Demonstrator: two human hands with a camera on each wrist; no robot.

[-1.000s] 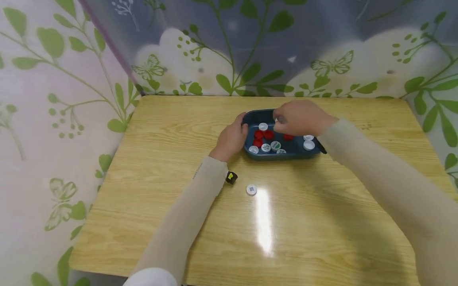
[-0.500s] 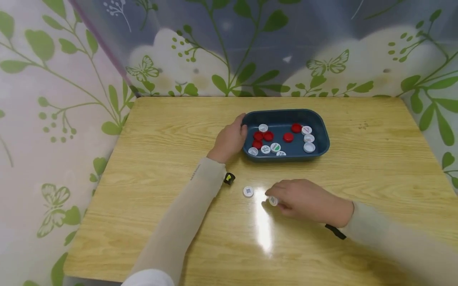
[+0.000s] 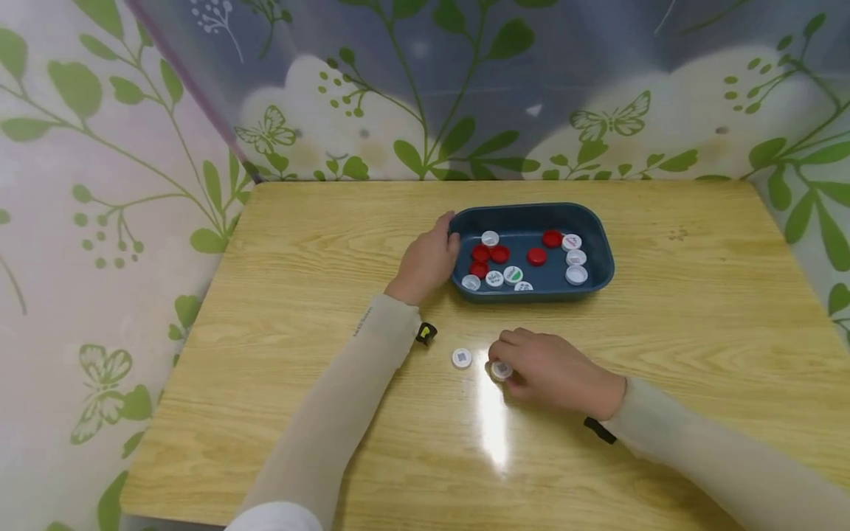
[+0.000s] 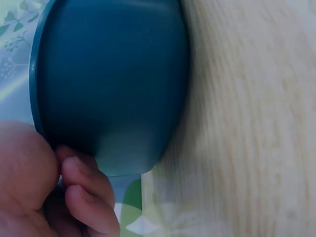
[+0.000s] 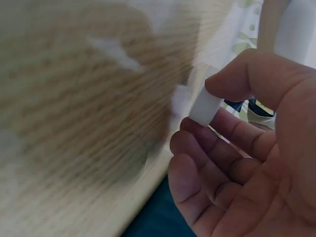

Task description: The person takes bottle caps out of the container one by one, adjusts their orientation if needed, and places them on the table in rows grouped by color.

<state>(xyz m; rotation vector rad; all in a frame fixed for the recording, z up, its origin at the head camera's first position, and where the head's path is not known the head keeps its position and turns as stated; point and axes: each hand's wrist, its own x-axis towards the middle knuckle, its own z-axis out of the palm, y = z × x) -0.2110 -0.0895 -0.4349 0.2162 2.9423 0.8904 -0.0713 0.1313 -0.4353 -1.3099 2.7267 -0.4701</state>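
Observation:
My left hand (image 3: 428, 264) grips the left end of a dark blue plastic tray (image 3: 531, 296). In the left wrist view, thumb and fingers close at the rim of the tray (image 4: 113, 74). White bottle caps and red bottle caps (image 3: 537, 257) lie inside it, in loose groups to the left and right. In front of the tray, my right hand (image 3: 554, 372) pinches a white bottle cap (image 3: 501, 370) low over the table; the right wrist view shows this cap (image 5: 205, 107) edge-on between thumb and fingers. Just left of it, another white bottle cap (image 3: 462, 358) with a grey square mark lies flat.
The wooden table (image 3: 299, 243) meets leaf-patterned walls at the back and left. A glossy light reflection (image 3: 493, 428) runs down the tabletop below the two caps. Each wrist wears a black strap, the left one (image 3: 426, 333) with a yellow mark.
My right hand has come out of the tray with a white cap, toward the near side, and lowered it beside the lone cap. The left hand keeps its grip on the tray.

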